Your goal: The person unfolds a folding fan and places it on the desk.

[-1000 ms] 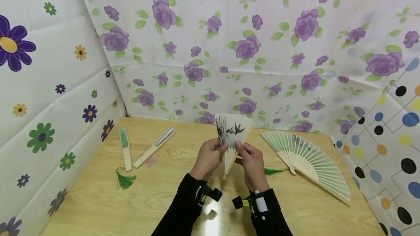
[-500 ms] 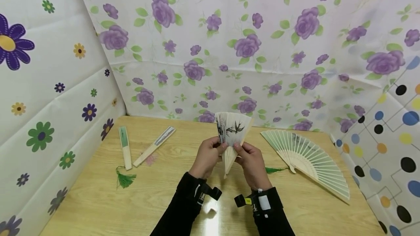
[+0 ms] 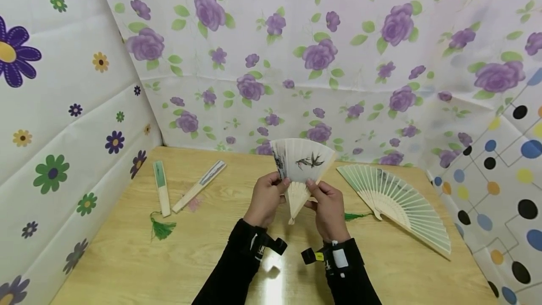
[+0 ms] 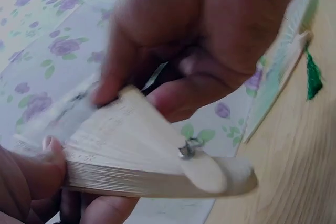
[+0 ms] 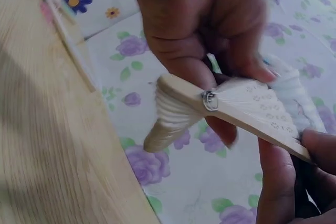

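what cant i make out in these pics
- Head view: the fingertips behind the white fan, hidden by the fan itself.
- Head view: what the pink patch beside the grey-printed closed fan is; too small and faint.
- Left wrist view: detail of the white fan's painting, blurred and partly covered by the hands.
- Right wrist view: the rest of the right hand, cut off by the right and bottom edges.

Pale wooden folding fan (image 4: 123, 142): part-spread
Left hand (image 4: 32, 179): grips lower edge
Right hand (image 4: 191, 32): pinches upper edge
Green thread tassel (image 4: 313, 76): beyond
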{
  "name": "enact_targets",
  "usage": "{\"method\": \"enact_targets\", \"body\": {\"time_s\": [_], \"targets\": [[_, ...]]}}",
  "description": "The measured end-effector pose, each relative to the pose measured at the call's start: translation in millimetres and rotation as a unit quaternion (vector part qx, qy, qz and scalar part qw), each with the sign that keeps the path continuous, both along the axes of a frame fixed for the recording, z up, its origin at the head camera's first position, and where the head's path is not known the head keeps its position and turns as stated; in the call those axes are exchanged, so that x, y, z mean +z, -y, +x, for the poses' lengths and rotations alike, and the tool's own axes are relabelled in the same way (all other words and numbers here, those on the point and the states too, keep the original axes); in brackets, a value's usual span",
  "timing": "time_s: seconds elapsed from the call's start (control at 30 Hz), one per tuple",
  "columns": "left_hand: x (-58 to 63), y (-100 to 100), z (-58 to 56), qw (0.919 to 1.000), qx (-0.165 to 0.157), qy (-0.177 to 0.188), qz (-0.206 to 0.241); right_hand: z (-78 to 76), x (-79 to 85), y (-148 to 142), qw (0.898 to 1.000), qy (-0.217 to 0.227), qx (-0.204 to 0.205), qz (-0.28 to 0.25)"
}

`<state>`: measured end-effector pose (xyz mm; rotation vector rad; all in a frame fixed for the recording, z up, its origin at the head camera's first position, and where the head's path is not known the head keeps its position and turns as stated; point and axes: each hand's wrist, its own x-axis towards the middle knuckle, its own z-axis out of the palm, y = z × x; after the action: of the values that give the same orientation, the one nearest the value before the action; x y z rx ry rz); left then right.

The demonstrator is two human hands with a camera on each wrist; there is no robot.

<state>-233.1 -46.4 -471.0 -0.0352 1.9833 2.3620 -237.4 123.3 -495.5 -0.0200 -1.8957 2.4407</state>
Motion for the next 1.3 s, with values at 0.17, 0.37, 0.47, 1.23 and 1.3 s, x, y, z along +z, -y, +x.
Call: {"method": "enact_targets", "body": {"time_s": [0.17, 0.37, 0.47, 1.23, 1.3], "targets": [[2.2, 2.0, -1.9, 0.9998, 0.014, 0.010, 0.005, 0.3, 2.3, 0.5, 1.000, -0.002, -0.006, -0.001], [2.8, 2.0, -0.8, 0.9998, 0.005, 0.020, 0.006, -1.6, 1.3, -4.0, 0.999, 0.016, 0.034, 0.012], [2.0, 1.5, -1.2, 0.9998, 0.004, 0.017, 0.006, -3.2, 1.0, -6.5, 0.998, 0.020, 0.055, 0.025], [3.1, 4.1, -2.0, 0.9992, 0.026, 0.007, 0.029, -0.1, 1.3, -3.9, 0.999, 0.007, 0.042, -0.010], [3.4, 4.1, -1.6, 0.9992, 0.026, 0.009, 0.030, -0.4, 1.7, -4.8, 0.999, 0.007, 0.047, -0.004]]}}
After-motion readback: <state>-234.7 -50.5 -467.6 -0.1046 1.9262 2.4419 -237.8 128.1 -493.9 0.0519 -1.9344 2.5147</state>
